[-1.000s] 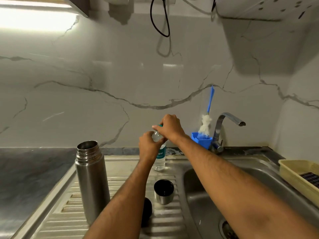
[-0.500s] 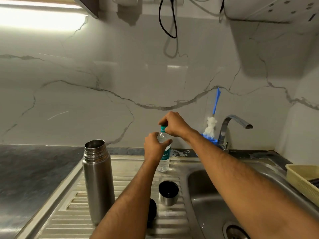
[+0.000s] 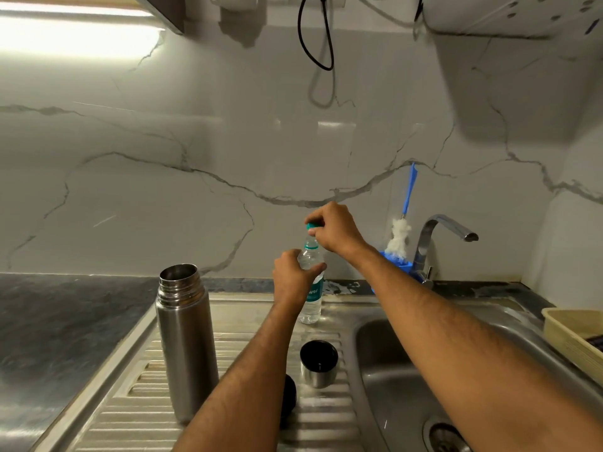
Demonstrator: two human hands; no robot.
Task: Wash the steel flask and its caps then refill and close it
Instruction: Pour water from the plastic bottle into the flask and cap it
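Thin water bottle (image 3: 311, 288): light, crushable; left hand (image 3: 293, 275) wraps its upper body, right hand (image 3: 332, 230) pinches cap (image 3: 310, 226) — grip gently w/o squeezing.

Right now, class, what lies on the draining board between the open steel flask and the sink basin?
In the head view, between the steel flask and sink basin: the left forearm, steel cup cap, and a partly hidden black cap.

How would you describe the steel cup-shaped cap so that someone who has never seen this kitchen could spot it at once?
Find the steel sink and look just left of its basin, on the ribbed drainboard. There a short steel cup cap stands with its open end up, in front of the clear water bottle. It is far shorter than the tall steel flask to its left, and its inside is black.
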